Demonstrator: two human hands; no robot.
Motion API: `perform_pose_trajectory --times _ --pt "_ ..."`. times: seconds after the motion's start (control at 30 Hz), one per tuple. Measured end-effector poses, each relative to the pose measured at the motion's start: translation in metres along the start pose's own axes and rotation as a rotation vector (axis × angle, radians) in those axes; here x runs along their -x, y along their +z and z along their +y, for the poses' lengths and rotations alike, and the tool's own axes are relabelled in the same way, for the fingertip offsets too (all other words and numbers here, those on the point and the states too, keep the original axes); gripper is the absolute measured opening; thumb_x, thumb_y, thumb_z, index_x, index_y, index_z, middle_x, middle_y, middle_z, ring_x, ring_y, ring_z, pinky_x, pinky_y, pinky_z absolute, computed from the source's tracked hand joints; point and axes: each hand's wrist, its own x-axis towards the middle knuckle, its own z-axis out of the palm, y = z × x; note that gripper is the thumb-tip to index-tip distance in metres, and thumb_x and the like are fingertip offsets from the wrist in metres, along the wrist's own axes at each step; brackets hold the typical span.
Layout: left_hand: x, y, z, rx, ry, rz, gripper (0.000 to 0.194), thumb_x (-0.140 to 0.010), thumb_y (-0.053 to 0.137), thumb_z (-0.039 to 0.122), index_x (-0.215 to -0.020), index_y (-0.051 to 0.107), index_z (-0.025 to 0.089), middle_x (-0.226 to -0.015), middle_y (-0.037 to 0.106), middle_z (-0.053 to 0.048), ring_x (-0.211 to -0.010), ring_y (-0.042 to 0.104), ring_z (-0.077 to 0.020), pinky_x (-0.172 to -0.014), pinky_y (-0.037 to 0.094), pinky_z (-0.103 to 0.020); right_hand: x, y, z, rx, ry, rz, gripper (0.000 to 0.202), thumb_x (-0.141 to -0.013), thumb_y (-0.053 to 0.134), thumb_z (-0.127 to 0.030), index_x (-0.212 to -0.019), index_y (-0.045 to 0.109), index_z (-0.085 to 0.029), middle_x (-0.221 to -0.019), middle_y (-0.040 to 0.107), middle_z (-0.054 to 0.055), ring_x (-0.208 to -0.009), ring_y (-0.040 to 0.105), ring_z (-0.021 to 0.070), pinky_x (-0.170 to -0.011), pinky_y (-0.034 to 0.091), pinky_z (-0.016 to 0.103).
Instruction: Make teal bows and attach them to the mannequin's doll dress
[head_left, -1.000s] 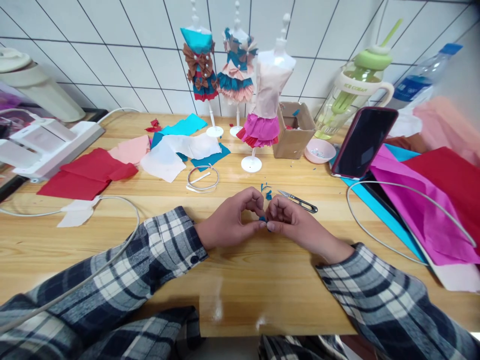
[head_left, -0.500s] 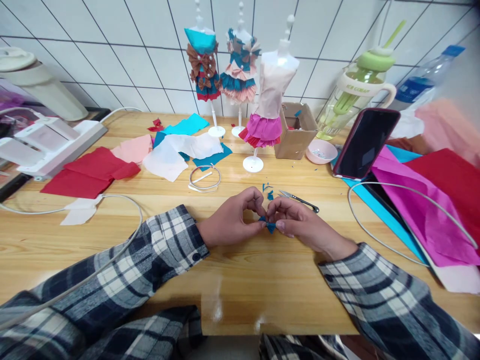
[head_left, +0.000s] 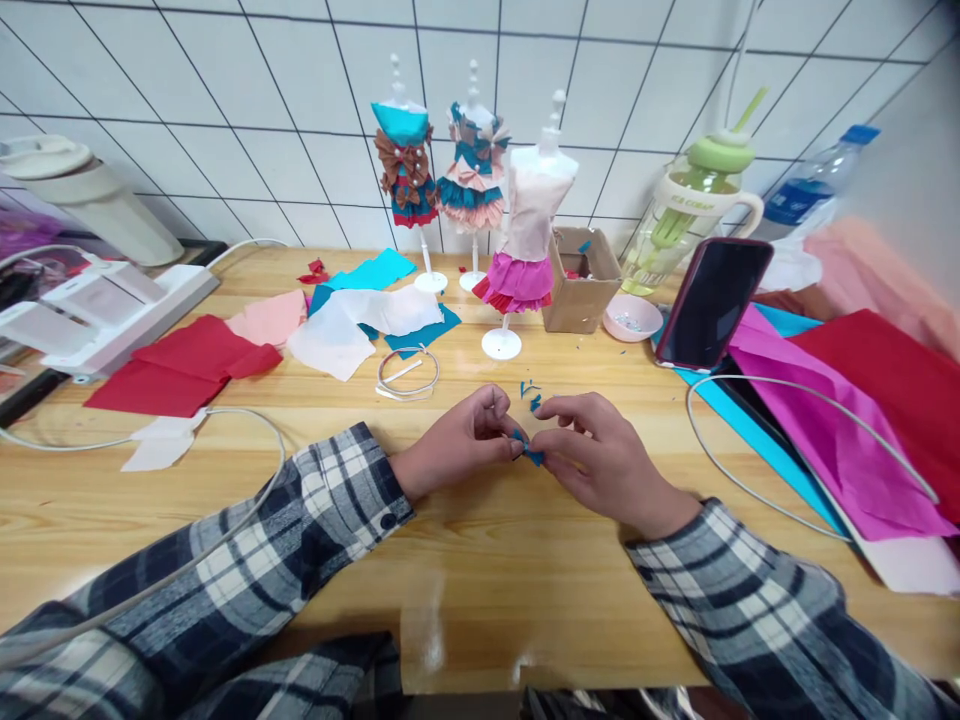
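Between my hands is a small teal paper bow (head_left: 533, 457), pinched at the middle. My left hand (head_left: 469, 440) holds its left side between thumb and index finger, the other fingers curled. My right hand (head_left: 604, 455) grips the right side with thumb and a fingertip, and its index finger is raised and stretched out. Several teal scraps (head_left: 534, 402) lie on the table just beyond the fingertips. The thread snips that lay there are now hidden behind my right hand.
Behind stand three small dress forms, the nearest a pink-skirted one (head_left: 517, 280). A cardboard box (head_left: 581, 300), a pink bowl (head_left: 632, 318) and a propped phone (head_left: 712, 305) are to the right. Coloured sheets (head_left: 180, 365) and a wire coil (head_left: 407, 372) lie left. A white cable (head_left: 281, 440) crosses my left sleeve.
My right hand has turned, lifting its index finger and shifting its pinch on the bow. The snips have gone behind it. The camera view has tilted up slightly.
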Motion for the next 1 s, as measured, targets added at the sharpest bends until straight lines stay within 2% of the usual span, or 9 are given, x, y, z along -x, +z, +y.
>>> perform_pose_trajectory --times 0.13,0.23,0.33,0.4,0.5,0.57,0.67,0.83,1.0 --pt "0.001 -0.002 0.000 -0.016 -0.020 -0.011 0.037 -0.071 0.074 0.021 -0.088 0.041 0.019 -0.081 0.066 0.000 -0.073 0.059 -0.0116 -0.067 0.042 -0.024 -0.001 0.000 -0.003 -0.077 0.069 -0.005 0.014 -0.082 0.059 -0.019 -0.093 0.065 -0.026 -0.106 0.060 0.007 -0.093 0.055 0.0195 -0.077 0.048 0.034" --pt "0.001 -0.004 0.001 -0.001 0.011 -0.049 0.029 -0.075 0.069 0.023 -0.093 0.048 0.018 -0.094 0.066 -0.005 -0.086 0.060 -0.0150 -0.073 0.045 -0.027 -0.003 -0.001 -0.005 -0.161 0.175 0.024 0.012 -0.082 0.058 -0.019 -0.090 0.065 -0.025 -0.097 0.061 0.006 -0.091 0.056 0.0197 -0.077 0.047 0.035" --pt "0.001 -0.004 0.004 -0.067 0.065 -0.003 0.026 -0.082 0.060 0.032 -0.102 0.053 0.018 -0.113 0.061 -0.010 -0.098 0.058 -0.0192 -0.078 0.047 -0.031 -0.004 -0.001 -0.005 -0.255 0.364 0.071 0.008 -0.081 0.059 -0.019 -0.087 0.063 -0.023 -0.094 0.060 0.005 -0.070 0.052 0.0144 -0.062 0.044 0.029" --pt "0.002 -0.004 0.006 -0.278 0.141 0.071 0.034 -0.080 0.063 0.037 -0.107 0.056 0.018 -0.116 0.058 -0.010 -0.101 0.057 -0.0210 -0.080 0.047 -0.034 -0.004 0.000 -0.003 -0.310 0.483 0.070 0.006 -0.080 0.059 -0.020 -0.086 0.061 -0.021 -0.087 0.059 0.003 -0.057 0.044 0.0107 -0.054 0.039 0.027" --pt "0.004 -0.002 0.009 -0.740 0.346 0.157 0.044 -0.068 0.076 0.040 -0.104 0.062 0.019 -0.109 0.062 -0.009 -0.103 0.056 -0.0235 -0.089 0.044 -0.037 -0.004 0.002 -0.001 -0.336 0.586 0.016 0.006 -0.080 0.059 -0.020 -0.086 0.060 -0.020 -0.072 0.052 -0.001 -0.053 0.039 0.0098 -0.051 0.035 0.026" --pt "0.005 0.000 0.010 -0.940 0.456 0.176 0.040 -0.068 0.076 0.041 -0.099 0.065 0.019 -0.103 0.065 -0.007 -0.100 0.057 -0.0229 -0.092 0.041 -0.037 -0.005 0.003 -0.002 -0.321 0.581 -0.039 0.007 -0.079 0.059 -0.019 -0.085 0.061 -0.020 -0.069 0.049 -0.002 -0.053 0.040 0.0098 -0.051 0.033 0.025" --pt "0.006 0.003 0.009 -1.044 0.520 0.196 0.033 -0.073 0.071 0.041 -0.099 0.066 0.020 -0.100 0.067 -0.007 -0.097 0.059 -0.0212 -0.090 0.041 -0.036 -0.006 0.004 -0.005 -0.278 0.509 -0.109 0.006 -0.077 0.060 -0.018 -0.082 0.061 -0.019 -0.071 0.049 -0.002 -0.056 0.042 0.0103 -0.054 0.033 0.025" --pt "0.007 0.006 0.008 -1.077 0.486 0.191 0.019 -0.081 0.064 0.036 -0.091 0.068 0.022 -0.091 0.071 -0.004 -0.088 0.062 -0.0194 -0.083 0.043 -0.034 -0.008 0.005 -0.010 -0.248 0.457 -0.101 0.005 -0.077 0.059 -0.017 -0.080 0.062 -0.019 -0.073 0.053 0.000 -0.059 0.044 0.0110 -0.055 0.033 0.025" --pt "0.006 0.007 0.010 -0.999 0.365 0.228 0.012 -0.082 0.062 0.028 -0.082 0.070 0.020 -0.081 0.073 -0.002 -0.078 0.065 -0.0173 -0.076 0.046 -0.030 -0.008 0.006 -0.011 -0.348 0.630 -0.054 0.010 -0.077 0.063 -0.028 -0.083 0.065 -0.020 -0.067 0.055 -0.001 -0.050 0.043 0.0090 -0.048 0.034 0.024"
